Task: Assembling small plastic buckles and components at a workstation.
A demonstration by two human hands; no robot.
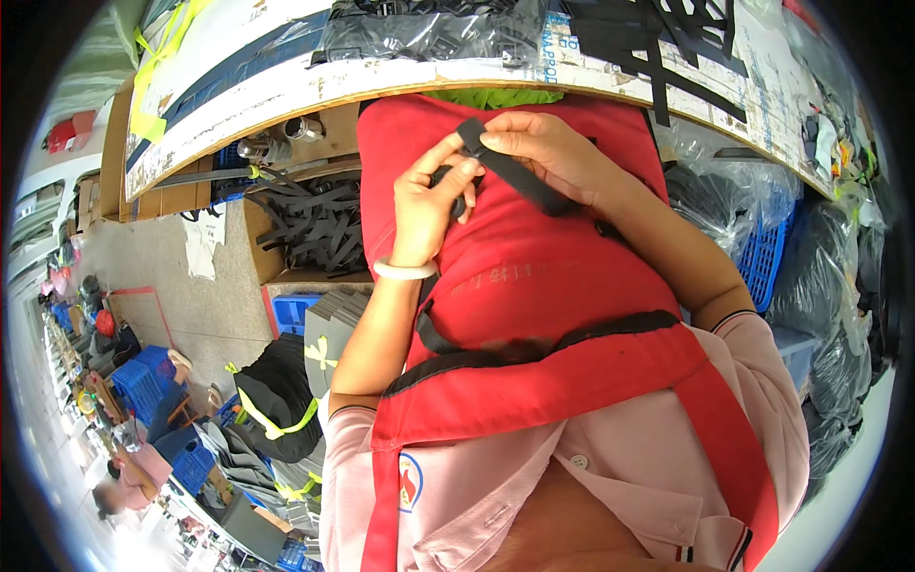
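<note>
Over my lap, which a red apron covers, both hands work on one black webbing strap. My left hand, with a white bangle at its wrist, pinches the strap near its upper end. More black material shows between its fingers; whether it belongs to the same strap I cannot tell. My right hand is closed, thumb and fingers gripping the strap close to the left fingertips. From there a wide length slants down to the right beneath the right hand.
Ahead, a worn white table edge curves across, bearing bagged black parts and black straps. A carton of black straps stands at left. At right are a blue crate and plastic bags. Another person is far left.
</note>
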